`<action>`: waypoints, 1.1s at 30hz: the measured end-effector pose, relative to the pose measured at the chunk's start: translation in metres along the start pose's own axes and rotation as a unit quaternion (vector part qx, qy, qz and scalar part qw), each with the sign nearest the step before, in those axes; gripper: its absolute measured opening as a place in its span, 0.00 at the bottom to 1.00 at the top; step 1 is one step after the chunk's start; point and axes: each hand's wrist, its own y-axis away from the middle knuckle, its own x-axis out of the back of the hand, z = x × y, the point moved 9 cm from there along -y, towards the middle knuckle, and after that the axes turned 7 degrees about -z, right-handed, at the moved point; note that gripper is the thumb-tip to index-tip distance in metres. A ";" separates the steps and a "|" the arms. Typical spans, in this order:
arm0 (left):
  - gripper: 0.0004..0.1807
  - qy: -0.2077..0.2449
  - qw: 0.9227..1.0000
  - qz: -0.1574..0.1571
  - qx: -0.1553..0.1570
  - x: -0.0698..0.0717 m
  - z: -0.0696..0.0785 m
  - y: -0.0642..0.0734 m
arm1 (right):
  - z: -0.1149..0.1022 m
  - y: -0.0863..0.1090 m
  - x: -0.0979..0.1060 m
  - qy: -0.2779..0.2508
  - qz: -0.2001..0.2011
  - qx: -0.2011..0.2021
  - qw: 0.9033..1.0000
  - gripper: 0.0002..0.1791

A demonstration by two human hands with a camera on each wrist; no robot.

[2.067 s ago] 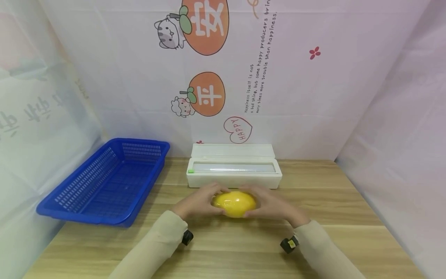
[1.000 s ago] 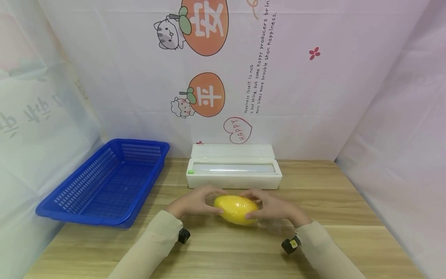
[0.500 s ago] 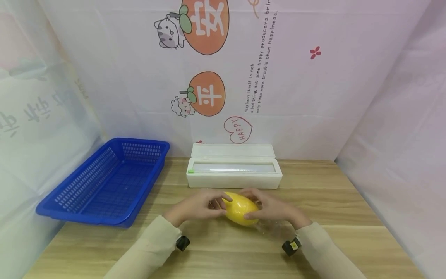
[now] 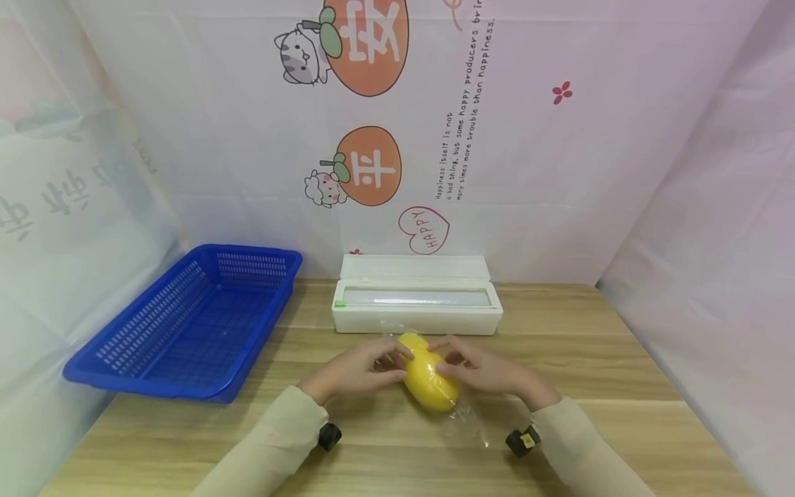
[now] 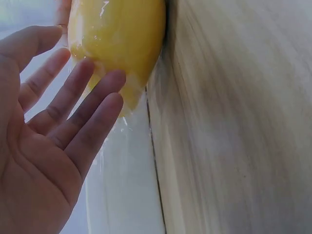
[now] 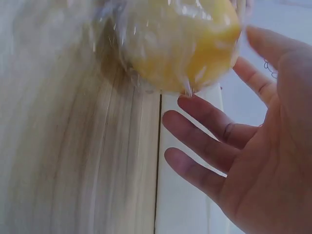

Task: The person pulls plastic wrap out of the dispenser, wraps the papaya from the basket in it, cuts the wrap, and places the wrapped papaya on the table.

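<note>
Yellow fruit: a smooth yellow mango lies on the wooden table, its long axis running from far-left to near-right, in front of the white dispenser box.
Wrap: thin clear cling film covers the mango's skin and trails loose onto the table at the near-right end; the wrist views show it creased and glossy over the fruit.
Left hand: the left hand rests against the mango's left flank with straight, slightly spread fingers; the fingertips touch the wrapped skin and nothing is gripped.
Right hand: the right hand lies along the mango's right side, fingers extended and parted; the head view shows them on the fruit, while the wrist view shows a small gap below it, so how firm the contact is cannot be told.
Sleeves: both forearms wear beige sleeves.
Dispenser box: a white cling-film box sits just behind the mango with its lid up and the roll showing.
Basket: a blue slatted plastic basket stands well to the left on the table.
Backdrop: a pale printed sheet with orange cartoon fruits hangs behind.
</note>
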 end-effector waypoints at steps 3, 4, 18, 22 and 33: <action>0.18 0.007 1.000 0.001 -0.004 0.000 0.000 -0.002 | -0.001 0.000 -0.001 0.012 0.000 0.000 1.000 0.25; 0.18 0.010 1.000 0.001 -0.005 -0.001 0.000 -0.003 | -0.002 0.000 -0.001 0.017 0.000 0.000 1.000 0.25; 0.19 -0.014 1.000 0.013 -0.001 -0.004 0.001 -0.009 | -0.004 0.001 -0.004 0.050 0.009 -0.020 0.999 0.27; 0.15 -0.088 0.996 0.028 -0.020 -0.005 0.004 -0.005 | -0.004 0.001 -0.004 0.047 0.010 -0.015 0.999 0.28; 0.23 -0.369 0.921 0.004 -0.122 -0.045 0.041 -0.005 | -0.002 0.003 -0.003 0.045 0.015 -0.019 0.999 0.28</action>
